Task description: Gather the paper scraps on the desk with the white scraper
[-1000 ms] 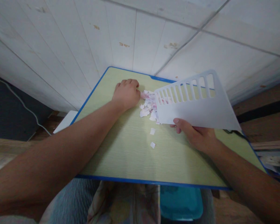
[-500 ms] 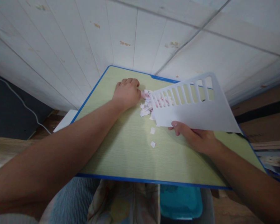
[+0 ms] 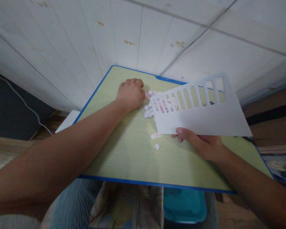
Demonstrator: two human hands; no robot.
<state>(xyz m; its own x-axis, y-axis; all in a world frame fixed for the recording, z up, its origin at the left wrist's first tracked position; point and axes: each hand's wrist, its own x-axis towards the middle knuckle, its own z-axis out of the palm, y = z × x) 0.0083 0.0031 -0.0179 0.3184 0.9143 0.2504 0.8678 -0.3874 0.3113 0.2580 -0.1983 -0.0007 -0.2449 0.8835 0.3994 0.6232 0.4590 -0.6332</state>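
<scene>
Slotted panel (image 3: 193, 122) slid nearer | lower edge between right fingers (image 3: 180, 139)

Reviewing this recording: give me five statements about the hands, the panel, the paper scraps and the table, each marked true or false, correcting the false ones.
1. The right hand holds the white slotted panel by its near edge. True.
2. The left hand also grips the panel. False: it is beside the heap of paper scraps, apart from the panel.
3. Some scraps show through the panel's slots. True.
4. The table has a red edge. False: its edging is blue.
5. The teal container stands on the tabletop. False: it is below the table's near edge.
</scene>
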